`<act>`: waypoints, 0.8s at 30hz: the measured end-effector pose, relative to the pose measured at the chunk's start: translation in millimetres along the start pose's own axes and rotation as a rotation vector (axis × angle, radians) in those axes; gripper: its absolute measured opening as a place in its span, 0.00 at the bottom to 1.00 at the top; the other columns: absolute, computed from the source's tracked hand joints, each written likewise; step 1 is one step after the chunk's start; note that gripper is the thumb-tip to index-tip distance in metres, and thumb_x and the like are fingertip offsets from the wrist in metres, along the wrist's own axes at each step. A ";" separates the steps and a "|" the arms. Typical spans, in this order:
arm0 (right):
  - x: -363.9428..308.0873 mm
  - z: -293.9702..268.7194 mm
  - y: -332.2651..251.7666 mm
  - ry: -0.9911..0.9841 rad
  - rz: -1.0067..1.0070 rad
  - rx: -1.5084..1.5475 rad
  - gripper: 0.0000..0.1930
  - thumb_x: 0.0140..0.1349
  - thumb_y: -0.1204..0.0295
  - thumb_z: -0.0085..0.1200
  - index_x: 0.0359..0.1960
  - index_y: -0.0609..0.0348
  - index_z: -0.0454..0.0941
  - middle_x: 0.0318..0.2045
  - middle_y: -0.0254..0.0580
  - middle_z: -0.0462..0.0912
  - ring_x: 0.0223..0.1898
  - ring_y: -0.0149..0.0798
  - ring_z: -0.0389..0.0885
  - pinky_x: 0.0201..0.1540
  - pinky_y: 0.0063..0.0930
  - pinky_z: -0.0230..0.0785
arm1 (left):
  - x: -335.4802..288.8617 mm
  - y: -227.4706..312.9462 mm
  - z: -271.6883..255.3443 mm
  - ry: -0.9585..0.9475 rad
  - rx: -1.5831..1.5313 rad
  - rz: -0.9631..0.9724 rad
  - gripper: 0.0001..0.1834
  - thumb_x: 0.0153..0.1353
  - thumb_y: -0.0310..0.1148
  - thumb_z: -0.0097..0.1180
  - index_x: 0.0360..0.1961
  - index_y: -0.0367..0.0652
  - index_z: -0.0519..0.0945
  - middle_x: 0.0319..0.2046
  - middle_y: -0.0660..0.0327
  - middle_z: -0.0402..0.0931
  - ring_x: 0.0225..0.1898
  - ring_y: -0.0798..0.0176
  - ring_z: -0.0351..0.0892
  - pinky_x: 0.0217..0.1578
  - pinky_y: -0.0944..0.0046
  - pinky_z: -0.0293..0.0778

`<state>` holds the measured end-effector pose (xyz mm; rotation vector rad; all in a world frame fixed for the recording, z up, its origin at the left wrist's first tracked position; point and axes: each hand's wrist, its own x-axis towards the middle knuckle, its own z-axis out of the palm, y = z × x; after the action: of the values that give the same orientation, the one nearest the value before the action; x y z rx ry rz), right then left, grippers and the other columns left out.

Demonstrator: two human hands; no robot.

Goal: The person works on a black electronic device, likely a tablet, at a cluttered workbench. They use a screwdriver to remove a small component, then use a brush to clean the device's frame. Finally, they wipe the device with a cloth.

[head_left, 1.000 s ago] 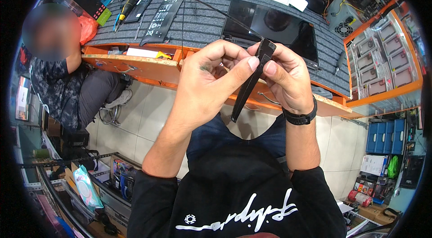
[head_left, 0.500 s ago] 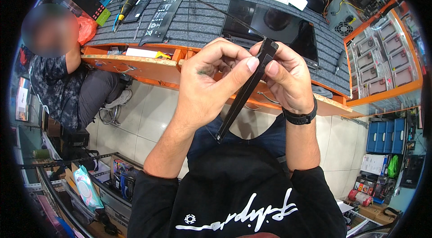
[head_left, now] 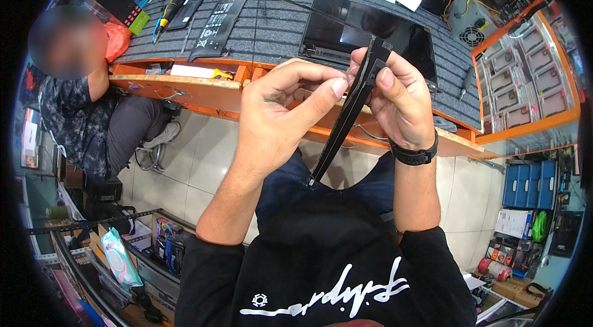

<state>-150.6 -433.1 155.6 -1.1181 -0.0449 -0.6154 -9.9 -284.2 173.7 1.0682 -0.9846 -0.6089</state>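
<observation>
Above my lap, my right hand (head_left: 404, 98) holds a thin black screen bezel (head_left: 346, 120) near its upper end, thumb on the near face and fingers behind. The bezel's wide side slants down toward my knees; its narrow strips reach out over the bench. My left hand (head_left: 284, 110) is closed in a pinch, thumb and forefinger together just left of the bezel. What lies between those fingertips is too small to make out. Behind my hands, a black laptop screen panel (head_left: 395, 49) lies on the grey ribbed mat (head_left: 278, 24).
A black flat battery (head_left: 222, 21) and a yellow-black screwdriver (head_left: 173, 7) lie on the bench's left. Open wooden drawers (head_left: 204, 93) jut out toward me. A seated person (head_left: 80, 110) is at left. A power supply unit (head_left: 469, 21) and a glass-fronted case (head_left: 525, 80) stand right.
My left hand has come off the bezel and shifted slightly left. The right hand, with the bezel, has moved a little right, and the bezel's upper end has risen.
</observation>
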 end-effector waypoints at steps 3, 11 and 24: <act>0.2 -1.4 0.4 0.011 0.003 -0.026 0.25 0.73 0.63 0.60 0.63 0.70 0.75 0.49 0.47 0.84 0.51 0.37 0.84 0.56 0.34 0.79 | -1.9 -1.3 0.8 -0.021 -0.028 -0.121 0.11 0.65 0.23 0.68 0.48 0.31 0.86 0.41 0.56 0.88 0.42 0.68 0.86 0.46 0.68 0.81; 0.5 -7.2 4.2 0.014 0.014 0.085 0.23 0.74 0.63 0.59 0.62 0.69 0.76 0.51 0.45 0.82 0.50 0.36 0.82 0.54 0.33 0.78 | -1.0 2.2 -3.7 -0.118 0.032 -0.245 0.17 0.61 0.18 0.69 0.51 0.28 0.84 0.44 0.52 0.87 0.45 0.63 0.88 0.51 0.64 0.83; 0.2 -11.8 7.8 -0.044 -0.016 0.083 0.21 0.75 0.66 0.58 0.62 0.68 0.77 0.55 0.49 0.85 0.52 0.38 0.87 0.55 0.36 0.83 | 1.4 -0.5 5.3 -0.046 0.046 -0.154 0.09 0.63 0.21 0.69 0.44 0.29 0.86 0.38 0.54 0.88 0.36 0.68 0.87 0.38 0.69 0.83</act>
<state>-149.9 -440.9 143.9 -1.0517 -0.1164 -0.5983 -13.9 -287.9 174.5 1.1829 -0.9659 -0.7421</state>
